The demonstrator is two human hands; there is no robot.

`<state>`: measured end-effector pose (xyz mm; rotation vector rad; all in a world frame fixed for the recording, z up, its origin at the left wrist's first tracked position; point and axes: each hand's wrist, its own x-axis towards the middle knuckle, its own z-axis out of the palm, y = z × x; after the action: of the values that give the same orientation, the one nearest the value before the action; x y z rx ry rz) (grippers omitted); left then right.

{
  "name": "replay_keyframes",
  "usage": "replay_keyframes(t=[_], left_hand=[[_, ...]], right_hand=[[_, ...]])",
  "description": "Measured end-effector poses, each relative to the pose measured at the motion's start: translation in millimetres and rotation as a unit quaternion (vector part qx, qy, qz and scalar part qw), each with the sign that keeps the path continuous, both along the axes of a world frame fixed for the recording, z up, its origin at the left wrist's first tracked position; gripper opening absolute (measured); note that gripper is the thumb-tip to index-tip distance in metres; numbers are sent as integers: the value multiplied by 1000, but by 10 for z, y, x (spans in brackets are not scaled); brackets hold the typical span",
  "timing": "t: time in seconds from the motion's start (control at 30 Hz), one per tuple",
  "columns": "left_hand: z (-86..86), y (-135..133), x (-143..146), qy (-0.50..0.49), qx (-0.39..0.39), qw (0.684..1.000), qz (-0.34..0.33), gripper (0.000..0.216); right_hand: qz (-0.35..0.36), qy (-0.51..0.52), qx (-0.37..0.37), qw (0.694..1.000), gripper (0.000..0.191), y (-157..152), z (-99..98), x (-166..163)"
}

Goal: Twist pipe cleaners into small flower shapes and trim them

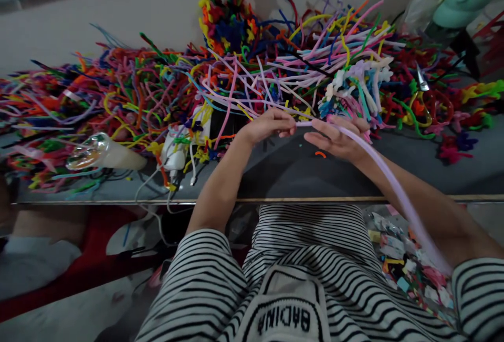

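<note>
Lilac pipe cleaner [394, 190], fuzzy and thin, runs its long axis from between the hands down along the right forearm toward the striped sleeve, blurred at that lower end. The left hand [271, 124] pinches its upper tip. The right hand [338, 140] lies loose-fingered beneath it; whether it grips cannot be told. Both hover over the smooth dark worktop [291, 176], near an orange scrap [320, 154]. Beyond sprawls a tangled heap of many-coloured stems [236, 76].
</note>
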<state>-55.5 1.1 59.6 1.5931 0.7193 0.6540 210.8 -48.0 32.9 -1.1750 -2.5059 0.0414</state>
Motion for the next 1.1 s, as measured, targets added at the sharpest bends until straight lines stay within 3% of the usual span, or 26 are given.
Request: replay_keyframes(t=[0.17, 0.4, 0.6, 0.73, 0.9, 1.1], left_hand=[[-17, -12, 71, 7, -35, 998, -55, 45], [-27, 47, -16, -49, 5, 997, -55, 59], [-162, -39, 206, -94, 3, 992, -78, 54], [-378, -94, 283, -162, -21, 986, 6, 49], [-499, -104, 355, -173, -54, 982, 46, 49], [-420, -158, 550, -198, 70, 954, 215, 42]], right_hand=[[-26, 19, 64, 997, 51, 94, -41, -42], [2, 52, 101, 994, 38, 126, -122, 28], [-6, 57, 124, 991, 39, 21, 22, -23], [-20, 96, 117, 988, 48, -16, 95, -76], [-99, 177, 64, 977, 53, -3, 10, -125], [-134, 301, 13, 944, 55, 38, -52, -191]])
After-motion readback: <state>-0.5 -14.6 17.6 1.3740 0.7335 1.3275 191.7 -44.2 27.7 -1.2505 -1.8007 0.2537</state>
